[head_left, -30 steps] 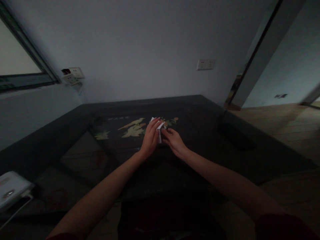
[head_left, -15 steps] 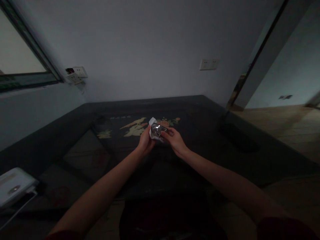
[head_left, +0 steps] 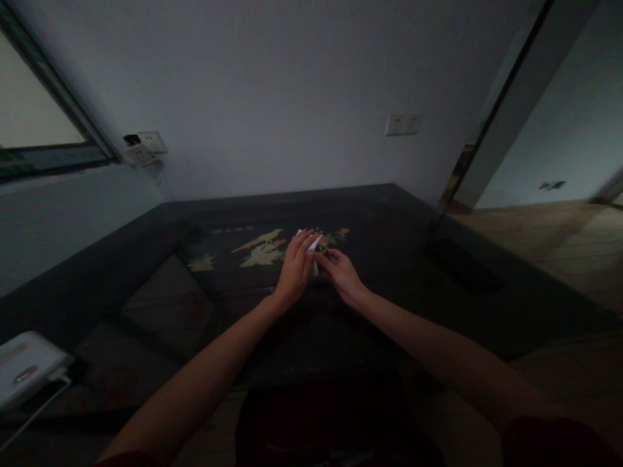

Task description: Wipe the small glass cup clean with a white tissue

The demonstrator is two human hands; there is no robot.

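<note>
Left fingers (head_left: 298, 243) rolled over, clamping white paper (head_left: 315, 245), right fingers (head_left: 335, 255) something shiny (head_left: 323, 250), above a table (head_left: 277, 344) by a wall (head_left: 277, 97).

The left hand (head_left: 292, 269) is pointing its fingers (head_left: 298, 246) forward; the right hand (head_left: 346, 275) is bending inward, nearly meeting it. Both forearms (head_left: 214, 357) are slanting inward.

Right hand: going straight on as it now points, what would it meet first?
Past the shiny item it seems to hold, the right hand would probably meet the white sheet, then the left hand; depth is unclear.
</note>
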